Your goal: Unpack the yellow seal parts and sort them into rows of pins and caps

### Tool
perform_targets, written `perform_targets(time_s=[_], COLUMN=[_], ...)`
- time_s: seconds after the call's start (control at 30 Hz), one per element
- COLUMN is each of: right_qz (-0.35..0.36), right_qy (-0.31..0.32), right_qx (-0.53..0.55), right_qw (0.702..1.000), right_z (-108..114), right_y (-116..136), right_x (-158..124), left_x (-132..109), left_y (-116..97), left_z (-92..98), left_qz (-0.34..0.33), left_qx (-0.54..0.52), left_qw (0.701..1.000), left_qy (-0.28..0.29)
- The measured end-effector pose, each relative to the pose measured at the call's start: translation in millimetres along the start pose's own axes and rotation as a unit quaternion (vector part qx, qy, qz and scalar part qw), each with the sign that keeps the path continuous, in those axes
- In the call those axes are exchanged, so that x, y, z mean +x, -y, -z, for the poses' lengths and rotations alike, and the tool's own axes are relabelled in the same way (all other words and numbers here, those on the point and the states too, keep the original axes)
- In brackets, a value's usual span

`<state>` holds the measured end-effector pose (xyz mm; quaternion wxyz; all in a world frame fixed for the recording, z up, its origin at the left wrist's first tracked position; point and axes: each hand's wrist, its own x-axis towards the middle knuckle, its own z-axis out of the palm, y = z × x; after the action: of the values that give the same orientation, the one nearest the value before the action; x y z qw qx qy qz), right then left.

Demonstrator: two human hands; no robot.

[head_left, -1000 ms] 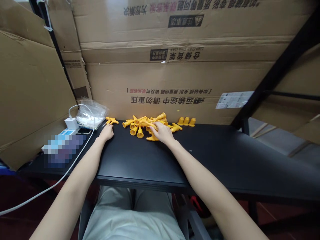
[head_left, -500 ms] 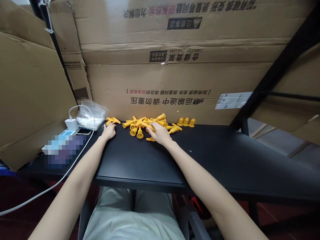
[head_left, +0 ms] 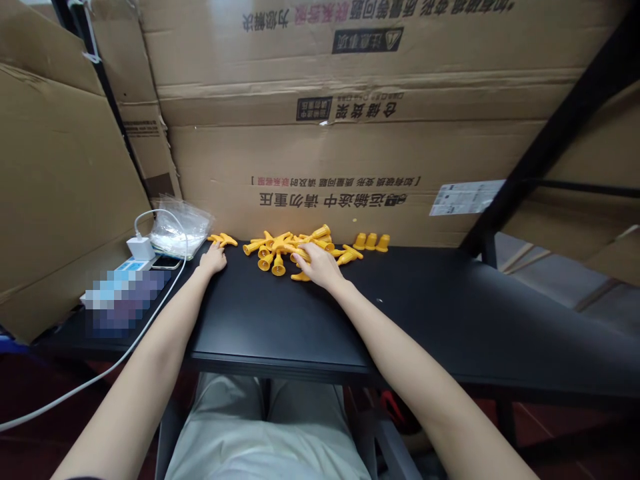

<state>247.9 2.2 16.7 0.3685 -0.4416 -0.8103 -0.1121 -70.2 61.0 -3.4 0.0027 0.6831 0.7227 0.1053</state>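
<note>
My left hand (head_left: 213,259) rests on the table beside a few yellow T-shaped plastic pieces (head_left: 223,239), its fingers stretched toward them and partly hidden. A heap of yellow plastic parts (head_left: 277,252) lies to its right, some ending in hollow bell-shaped caps. My right hand (head_left: 321,267) is at the right side of this heap, thumb and fingers closed around a yellow T-shaped piece (head_left: 296,251). Just beyond that hand, more yellow parts (head_left: 349,255) lie loose. Three yellow cups (head_left: 371,242) stand upside down in a row farther right.
Cardboard panels (head_left: 310,153) wall the back and left of the black table (head_left: 280,320). At left are a clear plastic bag (head_left: 177,227), a white charger (head_left: 141,248) with a cable, a phone (head_left: 167,263) and a blurred patch. A black metal post (head_left: 545,137) slants at right.
The view has shifted slightly. My left hand has drawn back a little from the T-shaped pieces at left. My right hand stays at the heap.
</note>
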Motion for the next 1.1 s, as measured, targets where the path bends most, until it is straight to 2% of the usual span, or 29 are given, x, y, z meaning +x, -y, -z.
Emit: perform_targets(time_s=[0.17, 0.23, 0.3, 0.37, 0.43, 0.53, 0.6, 0.67, 0.77, 0.97, 1.1], right_qz=[0.005, 0.012, 0.019, 0.023, 0.024, 0.029, 0.036, 0.052, 0.087, 0.119, 0.119], right_qy=[-0.012, -0.015, -0.014, -0.009, -0.003, 0.004, 0.001, -0.003, 0.003, 0.025, -0.001], right_qx=[-0.004, -0.007, -0.009, -0.014, -0.022, -0.042, -0.057, -0.066, -0.066, -0.066, -0.085], right_qw=[1.000, 1.000, 1.000, 1.000, 0.999, 0.999, 0.998, 0.996, 0.994, 0.990, 0.989], right_z=[0, 0, -1, -1, -1, 0, 1, 2, 3, 3, 4], right_y=[1, 1, 0, 0, 2, 5, 8, 11, 15, 18, 21], right_x=[0, 0, 0, 1, 1, 2, 3, 3, 3, 4, 5], left_x=[-2, -4, -7, -15, -27, -54, -72, -84, -90, -92, -96], left_y=[-15, -23, -34, -49, -66, -91, -102, -108, -108, -107, -109], left_z=[0.3, -0.1, 2.6, 10.8, 24.3, 45.9, 54.2, 55.4, 49.2, 48.1, 51.5], left_qz=[0.045, 0.058, 0.043, -0.010, -0.089, -0.238, -0.285, -0.283, -0.247, -0.204, -0.195], left_qx=[-0.032, -0.046, -0.071, -0.117, -0.167, -0.217, -0.187, -0.113, -0.055, -0.034, -0.037], left_qw=[0.998, 0.997, 0.994, 0.984, 0.967, 0.929, 0.923, 0.935, 0.951, 0.966, 0.970], left_qy=[0.000, -0.024, -0.075, -0.136, -0.172, -0.184, -0.178, -0.179, -0.179, -0.155, -0.142])
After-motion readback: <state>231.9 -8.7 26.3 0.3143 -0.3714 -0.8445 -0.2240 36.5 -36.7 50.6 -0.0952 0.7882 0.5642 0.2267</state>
